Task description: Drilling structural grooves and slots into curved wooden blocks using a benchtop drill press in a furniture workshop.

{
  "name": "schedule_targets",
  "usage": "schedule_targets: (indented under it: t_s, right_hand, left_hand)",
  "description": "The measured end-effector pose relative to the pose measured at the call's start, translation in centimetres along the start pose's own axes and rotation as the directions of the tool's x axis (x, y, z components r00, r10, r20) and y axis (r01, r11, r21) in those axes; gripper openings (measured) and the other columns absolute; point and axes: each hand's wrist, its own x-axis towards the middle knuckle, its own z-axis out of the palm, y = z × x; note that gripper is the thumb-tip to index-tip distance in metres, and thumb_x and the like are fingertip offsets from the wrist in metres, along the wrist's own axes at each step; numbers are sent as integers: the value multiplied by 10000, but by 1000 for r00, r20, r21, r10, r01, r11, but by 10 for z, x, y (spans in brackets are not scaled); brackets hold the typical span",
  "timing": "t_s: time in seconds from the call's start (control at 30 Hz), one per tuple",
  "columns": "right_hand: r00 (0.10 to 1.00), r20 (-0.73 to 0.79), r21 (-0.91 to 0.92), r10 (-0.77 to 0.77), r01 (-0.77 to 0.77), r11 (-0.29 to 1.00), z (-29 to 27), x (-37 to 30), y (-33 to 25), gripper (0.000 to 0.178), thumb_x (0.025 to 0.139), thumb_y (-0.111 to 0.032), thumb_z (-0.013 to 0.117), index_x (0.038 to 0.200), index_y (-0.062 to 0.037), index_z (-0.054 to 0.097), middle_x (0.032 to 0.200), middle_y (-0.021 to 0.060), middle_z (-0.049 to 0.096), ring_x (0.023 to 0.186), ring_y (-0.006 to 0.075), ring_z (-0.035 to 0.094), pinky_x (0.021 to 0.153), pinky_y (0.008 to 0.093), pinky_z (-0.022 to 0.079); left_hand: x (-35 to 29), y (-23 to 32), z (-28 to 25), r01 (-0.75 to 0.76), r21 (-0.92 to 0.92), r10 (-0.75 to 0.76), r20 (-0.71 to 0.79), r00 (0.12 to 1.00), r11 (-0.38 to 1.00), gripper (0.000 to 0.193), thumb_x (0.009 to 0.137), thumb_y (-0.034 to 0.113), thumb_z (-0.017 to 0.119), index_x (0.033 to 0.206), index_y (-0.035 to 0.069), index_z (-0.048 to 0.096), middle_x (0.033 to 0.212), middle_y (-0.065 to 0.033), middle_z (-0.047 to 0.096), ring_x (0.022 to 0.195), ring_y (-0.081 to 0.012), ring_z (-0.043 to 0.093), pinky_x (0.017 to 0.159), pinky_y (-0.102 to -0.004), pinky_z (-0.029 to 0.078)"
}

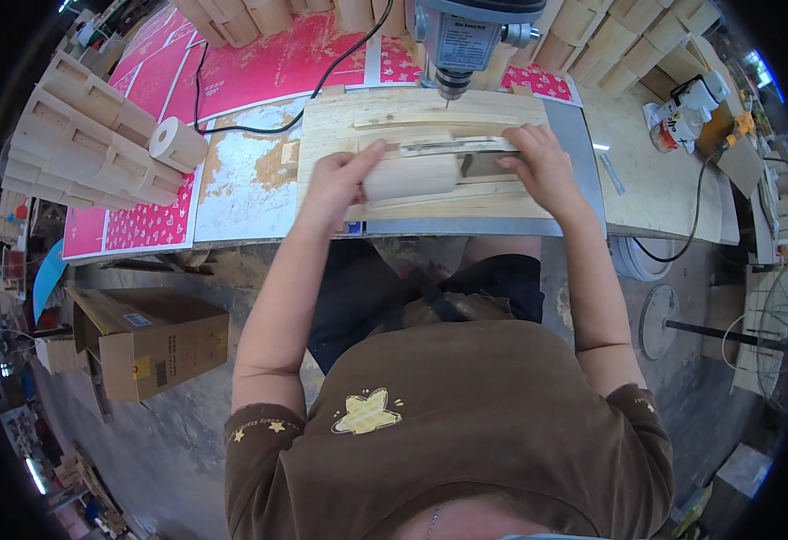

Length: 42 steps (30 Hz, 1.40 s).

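Just in front of the bench drill [462,45], my two hands are over a pale wooden board. My left hand [338,184] is closed on the left end of a pale wooden cylinder [410,177], which is smeared by motion. Along the cylinder's far side runs a thin light strip with dark marks [459,147]. My right hand [542,164] pinches the right end of this strip between thumb and fingers. A dark greenish area shows between the cylinder and my right thumb; I cannot make out what it is. The drill bit [448,103] points down just beyond the strip.
Wooden cylinders with rectangular cut-outs [88,135] are stacked at the left, beside one upright holed cylinder [178,144]. More line the back. A black cable [308,108] crosses the pink-covered bench. White bottles [682,117] stand right. A cardboard box [164,346] sits on the floor.
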Motion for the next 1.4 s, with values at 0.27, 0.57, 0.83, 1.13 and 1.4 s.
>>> schedule_targets:
  t_s: [0.27,0.57,0.83,1.13,1.4]
  right_hand:
    - [994,-102,-42,42,-47,998,4,-4,16,363,686,-48,699,1031,-57,587,910,102,586,899,308,515,796,381,431]
    - [990,-106,-56,94,-100,993,17,19,27,404,687,-57,713,1076,-62,602,950,114,590,923,303,532,811,375,434]
    - [965,-261,138,33,4,990,23,26,16,410,706,-59,722,1097,-85,604,970,94,603,958,262,549,847,351,442]
    - [798,-521,502,302,1,865,-118,161,-38,420,943,-337,454,813,24,626,677,102,583,638,168,555,636,306,441]
    - [913,-396,-178,95,-178,968,-105,99,-70,223,898,-202,530,940,0,617,786,166,609,745,269,604,689,318,461]
  left_hand:
    - [16,-33,20,-491,118,491,37,871,863,546,707,397,776,1021,-14,602,862,-64,608,761,-160,573,655,-242,438]
    - [19,-42,34,-486,703,635,64,770,519,785,530,341,839,1208,72,550,1042,-80,572,992,-236,522,917,-413,263]
    - [33,-45,14,-483,763,656,105,748,429,701,570,296,819,1201,132,563,877,-22,602,925,-199,524,862,-385,254]
    - [34,-46,17,-528,747,698,122,706,404,665,585,281,811,1189,140,571,836,-16,570,881,-202,511,849,-376,258]
    - [36,-53,7,-491,786,705,101,702,375,675,585,311,808,1195,147,572,810,-18,525,828,-220,496,823,-384,270]
